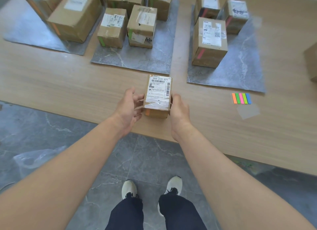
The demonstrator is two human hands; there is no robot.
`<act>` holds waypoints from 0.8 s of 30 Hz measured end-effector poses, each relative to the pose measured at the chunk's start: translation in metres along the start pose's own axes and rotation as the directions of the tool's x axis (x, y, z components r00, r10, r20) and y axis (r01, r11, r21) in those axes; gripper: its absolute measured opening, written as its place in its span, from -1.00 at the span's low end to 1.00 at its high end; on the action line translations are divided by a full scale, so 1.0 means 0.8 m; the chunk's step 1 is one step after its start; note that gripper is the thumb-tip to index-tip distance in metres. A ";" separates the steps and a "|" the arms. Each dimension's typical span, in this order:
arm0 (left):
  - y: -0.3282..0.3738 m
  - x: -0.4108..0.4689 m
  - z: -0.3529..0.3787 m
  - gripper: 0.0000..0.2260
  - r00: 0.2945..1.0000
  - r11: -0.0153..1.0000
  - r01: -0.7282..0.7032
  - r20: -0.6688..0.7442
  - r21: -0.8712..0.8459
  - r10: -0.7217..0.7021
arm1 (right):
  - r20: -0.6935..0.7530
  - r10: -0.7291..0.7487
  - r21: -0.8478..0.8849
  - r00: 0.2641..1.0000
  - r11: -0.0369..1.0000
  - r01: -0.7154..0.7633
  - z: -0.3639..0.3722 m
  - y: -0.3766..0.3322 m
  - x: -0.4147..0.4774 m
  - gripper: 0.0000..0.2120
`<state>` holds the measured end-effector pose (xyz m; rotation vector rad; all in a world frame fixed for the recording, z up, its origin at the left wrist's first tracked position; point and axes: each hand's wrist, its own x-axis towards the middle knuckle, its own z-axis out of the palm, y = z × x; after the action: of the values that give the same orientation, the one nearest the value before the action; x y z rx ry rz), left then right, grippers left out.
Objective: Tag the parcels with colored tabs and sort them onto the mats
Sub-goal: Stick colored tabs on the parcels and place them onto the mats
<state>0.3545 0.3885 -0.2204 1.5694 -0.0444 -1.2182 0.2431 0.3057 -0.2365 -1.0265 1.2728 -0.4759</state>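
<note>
A small cardboard parcel [158,94] with a white shipping label on top stands near the front edge of the wooden table [51,85]. An orange tab [147,112] is stuck on its near face. My left hand [130,108] grips its left side and my right hand [179,109] grips its right side. Three grey mats lie further back: the left mat [34,36] holds orange-tabbed parcels, the middle mat [137,58] holds green-tabbed parcels, the right mat [240,67] holds pink-tabbed parcels. A pad of colored tabs [241,98] lies on the table to the right.
A clear backing sheet [247,111] lies just below the tab pad. Another cardboard box [312,61] sits at the right edge. On the grey tiled floor to the left lies a clear plastic bag [34,159]. My feet stand close to the table's front edge.
</note>
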 end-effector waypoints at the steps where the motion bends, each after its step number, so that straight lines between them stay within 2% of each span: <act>1: 0.003 -0.006 0.003 -0.52 1.000 1.000 -0.007 -0.013 0.012 0.007 | -0.004 -0.001 -0.001 1.000 1.000 0.001 -0.001 -0.004 -0.001 -0.67; 6: 0.041 -0.037 0.020 -0.55 0.994 0.994 -0.097 -0.054 0.040 0.099 | 0.033 -0.053 -0.022 0.998 0.998 0.053 -0.013 -0.062 -0.018 -0.67; 12: 0.126 -0.102 0.045 -0.53 0.968 0.970 -0.240 -0.071 0.029 0.242 | 0.093 -0.105 -0.058 0.990 0.992 0.111 -0.022 -0.167 -0.063 -0.64; 19: 0.249 -0.181 0.049 -0.56 0.907 0.911 -0.412 -0.094 0.011 0.411 | 0.168 -0.219 -0.107 0.961 0.965 0.238 -0.010 -0.297 -0.115 -0.48; 24: 0.316 -0.222 0.022 -0.60 0.864 0.869 -0.494 -0.124 -0.016 0.489 | 0.220 -0.317 -0.099 0.922 0.933 0.345 0.023 -0.368 -0.156 -0.56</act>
<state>0.3938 0.3781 0.0862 1.4640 -0.3214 -0.7178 0.2942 0.2632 0.0770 -1.3825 0.9630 -0.5329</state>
